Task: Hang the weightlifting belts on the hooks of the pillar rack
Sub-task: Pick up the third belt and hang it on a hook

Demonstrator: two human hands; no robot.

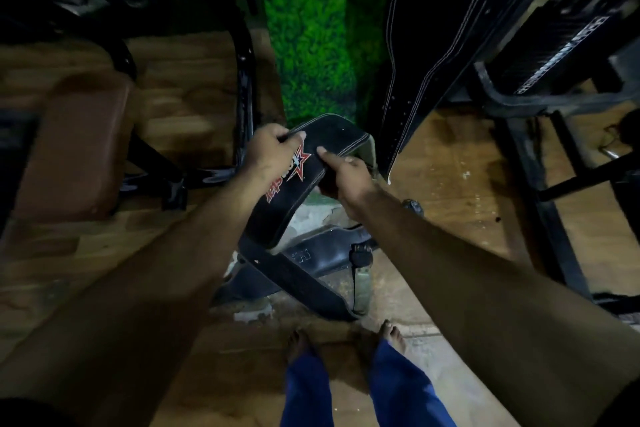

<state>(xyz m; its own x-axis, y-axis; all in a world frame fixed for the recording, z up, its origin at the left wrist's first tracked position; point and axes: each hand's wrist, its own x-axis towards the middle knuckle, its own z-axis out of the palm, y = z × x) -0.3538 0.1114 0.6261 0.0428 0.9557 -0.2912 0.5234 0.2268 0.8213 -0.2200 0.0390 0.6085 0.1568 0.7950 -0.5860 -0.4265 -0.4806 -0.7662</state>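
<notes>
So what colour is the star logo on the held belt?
Red with a white outline, on the black belt; head view.

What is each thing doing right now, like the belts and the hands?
Left hand: gripping the star belt's upper edge.
Right hand: holding the same belt from the other side.
Star belt: held up and curled, its lower end trailing down.
Hanging belt: already up, hanging straight down beside the green pillar.
Floor belt: lying on the floor, not picked up.
</notes>
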